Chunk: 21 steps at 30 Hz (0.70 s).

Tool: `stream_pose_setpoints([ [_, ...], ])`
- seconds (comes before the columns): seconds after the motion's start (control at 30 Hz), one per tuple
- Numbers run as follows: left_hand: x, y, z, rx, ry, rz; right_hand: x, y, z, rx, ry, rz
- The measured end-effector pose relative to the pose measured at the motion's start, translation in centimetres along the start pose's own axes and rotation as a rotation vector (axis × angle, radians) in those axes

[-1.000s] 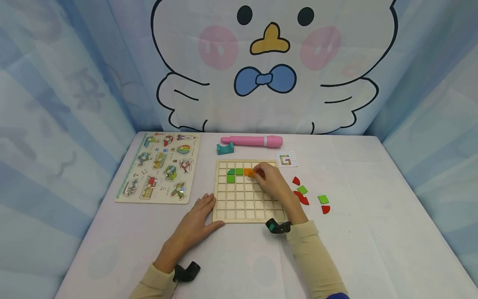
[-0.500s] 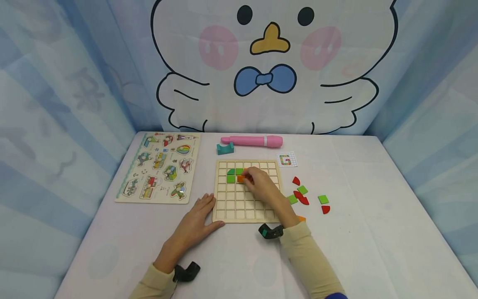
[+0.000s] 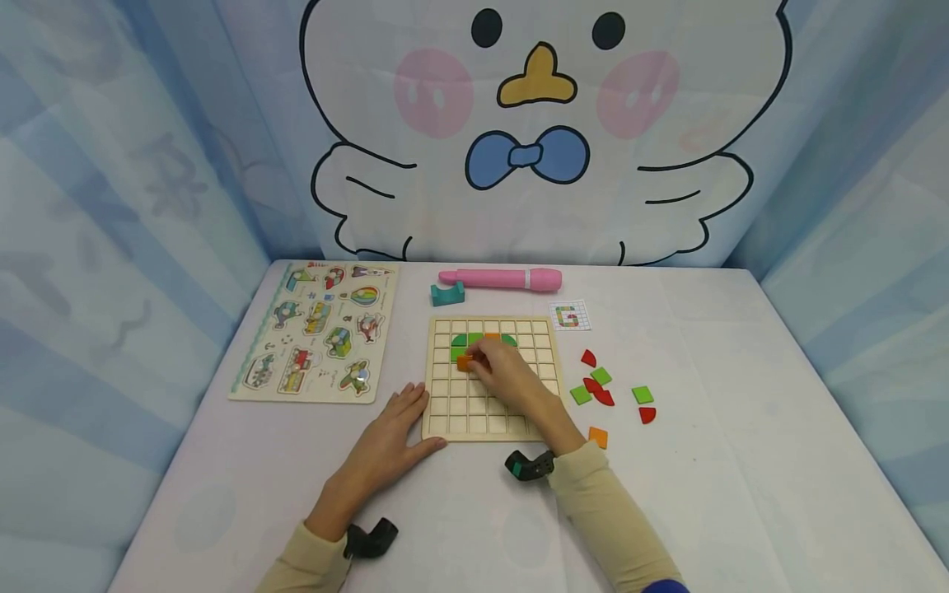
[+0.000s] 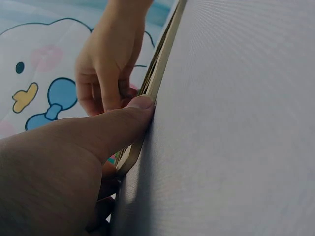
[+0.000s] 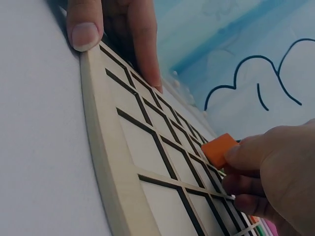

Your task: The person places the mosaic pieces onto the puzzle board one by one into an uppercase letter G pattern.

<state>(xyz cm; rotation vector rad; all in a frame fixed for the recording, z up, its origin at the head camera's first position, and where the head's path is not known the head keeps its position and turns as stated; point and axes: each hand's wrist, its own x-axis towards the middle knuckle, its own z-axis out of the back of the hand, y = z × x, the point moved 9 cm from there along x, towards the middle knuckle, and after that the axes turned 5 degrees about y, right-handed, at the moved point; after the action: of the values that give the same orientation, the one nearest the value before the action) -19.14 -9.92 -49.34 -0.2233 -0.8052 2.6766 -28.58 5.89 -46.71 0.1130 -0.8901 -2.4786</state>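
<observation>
My right hand [image 3: 507, 375] pinches an orange square tile [image 5: 219, 149] between thumb and fingers, over the wooden grid board [image 3: 474, 412]. In the head view the orange tile overlaps a cell just below the green square on the left. Along the board's upper rows lie a green quarter-round tile [image 3: 459, 339], a green square tile [image 3: 457, 354], another orange tile partly behind my fingers, and a second green quarter-round [image 3: 509, 339]. My left hand [image 3: 389, 441] rests at the board's lower left corner, its fingers straight along the left edge and the thumb [image 4: 140, 103] against the near edge.
Right of the board lie several red quarter-round tiles [image 3: 647, 415], several green squares [image 3: 642, 394] and an orange square [image 3: 597, 437]. A small pattern card [image 3: 570, 315] sits behind them. A pink pen [image 3: 500, 280], a teal block [image 3: 447, 294] and a picture puzzle [image 3: 319, 333] lie farther back.
My right hand has moved left and nearer across the board, bringing the orange tile from the top row to below the green square. The left hand stays in place.
</observation>
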Motion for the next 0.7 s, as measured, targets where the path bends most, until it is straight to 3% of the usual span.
stream_pose_setpoints([
  [0.27,0.14,-0.08,0.02,-0.007,-0.003,-0.008,0.16,0.74,-0.82,-0.043,0.028,0.044],
  [0.7,0.15,-0.1,0.01,0.0,0.001,-0.006,0.17,0.93,-1.05,-0.122,0.007,0.1],
])
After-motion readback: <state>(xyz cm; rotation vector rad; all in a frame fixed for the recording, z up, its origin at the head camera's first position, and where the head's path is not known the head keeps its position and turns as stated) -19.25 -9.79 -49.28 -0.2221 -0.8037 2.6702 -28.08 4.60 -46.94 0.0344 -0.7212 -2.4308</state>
